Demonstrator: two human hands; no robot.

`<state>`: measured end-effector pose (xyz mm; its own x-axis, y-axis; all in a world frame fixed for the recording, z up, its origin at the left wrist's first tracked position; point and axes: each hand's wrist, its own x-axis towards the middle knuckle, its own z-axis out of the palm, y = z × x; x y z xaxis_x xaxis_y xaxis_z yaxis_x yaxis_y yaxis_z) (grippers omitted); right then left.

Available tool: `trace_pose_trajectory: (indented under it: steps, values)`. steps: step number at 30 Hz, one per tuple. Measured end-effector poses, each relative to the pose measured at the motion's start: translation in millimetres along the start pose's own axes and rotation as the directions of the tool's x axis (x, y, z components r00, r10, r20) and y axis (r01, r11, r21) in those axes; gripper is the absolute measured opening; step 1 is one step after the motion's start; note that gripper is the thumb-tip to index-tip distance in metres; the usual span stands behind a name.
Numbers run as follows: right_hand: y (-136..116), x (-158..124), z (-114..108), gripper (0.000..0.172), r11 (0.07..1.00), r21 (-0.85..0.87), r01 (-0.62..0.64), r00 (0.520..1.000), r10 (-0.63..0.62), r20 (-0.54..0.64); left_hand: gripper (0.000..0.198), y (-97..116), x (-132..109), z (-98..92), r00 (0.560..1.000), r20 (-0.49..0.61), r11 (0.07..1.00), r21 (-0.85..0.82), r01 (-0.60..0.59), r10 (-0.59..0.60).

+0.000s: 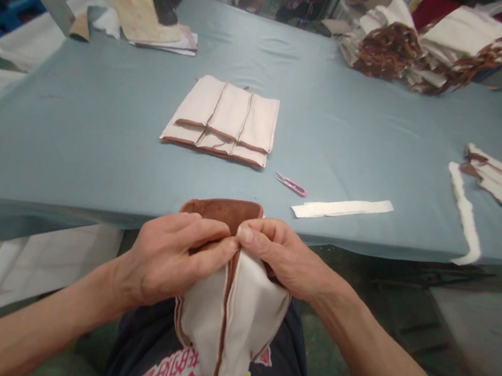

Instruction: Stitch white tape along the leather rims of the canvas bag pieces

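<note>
Between my hands hangs a sewn fabric piece (204, 304), cream outside with brown showing at its seams and inside its opening. My left hand (178, 255) pinches its upper edge beside the central seam. Just across that seam, my right hand (277, 249) grips the same edge, thumb and fingertips pressed together. The thumbs almost meet at the seam top. The piece hangs in front of my dark printed shirt, with its brown opening against the table edge. Farther up the table lie stacked cream sewn panels (230, 115) with brown edging. Pink-handled thread snips (291, 184) lie near them.
A blue-grey cloth covers the table (100, 151). White strips (342, 208) lie right of the snips, and a fluffy white strip (465, 214) hangs at the right edge. Bundled cream and brown pieces (391, 46) sit at the back right. Papers (147, 23) lie at the back left.
</note>
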<state>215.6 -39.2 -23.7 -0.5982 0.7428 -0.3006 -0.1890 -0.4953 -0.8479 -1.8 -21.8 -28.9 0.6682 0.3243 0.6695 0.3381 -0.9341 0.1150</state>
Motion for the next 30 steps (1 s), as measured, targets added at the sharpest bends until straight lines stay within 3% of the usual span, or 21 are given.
trace_pose_trajectory:
  steps: [6, 10, 17, 20, 23, 26, 30]
  values:
    - [-1, -1, 4, 0.053, 0.998, -0.013, 0.06, 0.998, -0.061, -0.034, 0.019, 1, -3, -3.6, 0.998, -0.015, 0.99, -0.13, 0.061, -0.063]
    - [-8, -7, 6, 0.051, 0.996, -0.081, 0.034, 0.998, -0.037, -0.041, 0.017, 3, 1, -9.3, 0.997, -0.012, 0.981, -0.183, 0.068, -0.071]
    - [-1, -9, 2, 0.058, 0.999, -0.047, -0.013, 0.999, 0.011, -0.048, 0.014, 3, 9, -6.3, 0.999, -0.033, 0.999, 0.027, -0.029, 0.03]
    - [2, -9, 1, 0.056, 1.0, -0.019, 0.003, 0.998, -0.005, -0.057, 0.016, 4, 9, -2.9, 0.998, -0.054, 0.999, 0.0, -0.038, 0.037]
    - [0, -12, 2, 0.053, 0.999, -0.026, 0.037, 0.999, -0.037, -0.022, 0.02, 7, 7, -1.6, 0.998, -0.059, 0.985, -0.175, 0.012, -0.022]
    - [-5, -15, 7, 0.049, 0.994, -0.075, 0.076, 0.997, -0.076, 0.008, 0.025, 13, 8, -4.0, 0.985, -0.055, 0.942, -0.307, 0.138, -0.162]
    - [-12, -17, 11, 0.043, 0.969, -0.193, 0.158, 0.987, -0.161, -0.005, 0.02, 16, 14, -12.3, 0.952, 0.07, 0.891, -0.337, 0.304, -0.298]
